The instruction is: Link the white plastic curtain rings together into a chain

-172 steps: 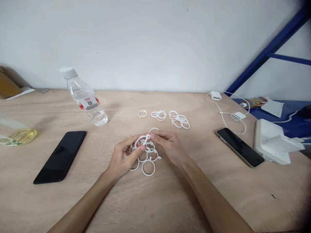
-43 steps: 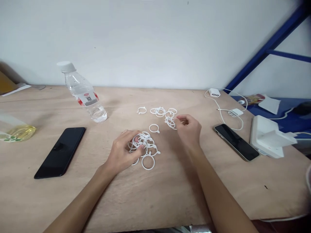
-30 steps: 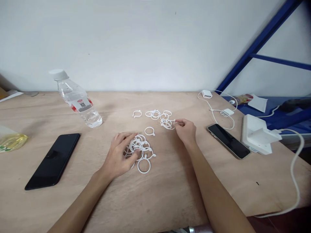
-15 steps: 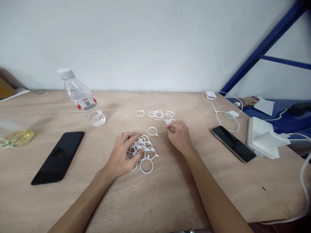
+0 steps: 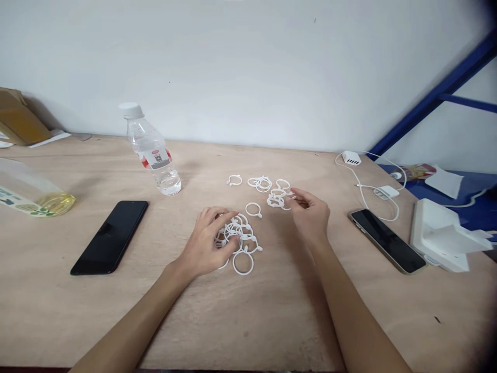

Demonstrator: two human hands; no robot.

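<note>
White plastic curtain rings (image 5: 241,233), several of them with small tabs, lie heaped on the wooden table. My left hand (image 5: 205,241) rests against the left side of this heap, its thumb and fingers apart and curved over the nearest rings. My right hand (image 5: 309,212) is at the right end of a looser group of rings (image 5: 276,199), thumb and index finger pinched at the edge of a ring (image 5: 288,203); the fingers partly hide it. One ring (image 5: 253,209) lies alone between the two groups, and another (image 5: 234,180) lies farther back.
A water bottle (image 5: 155,155) and a black phone (image 5: 111,237) are on the left, beside a clear bottle of yellow liquid (image 5: 58,204). At right are a second phone (image 5: 388,241), a white charger (image 5: 438,235) and cables (image 5: 363,191). A wall (image 5: 240,77) rises behind the table.
The view has shifted slightly left. My right hand has moved a little right relative to the rings and turned, its fingertips now at the group's right edge. My left hand stays by the heap.
</note>
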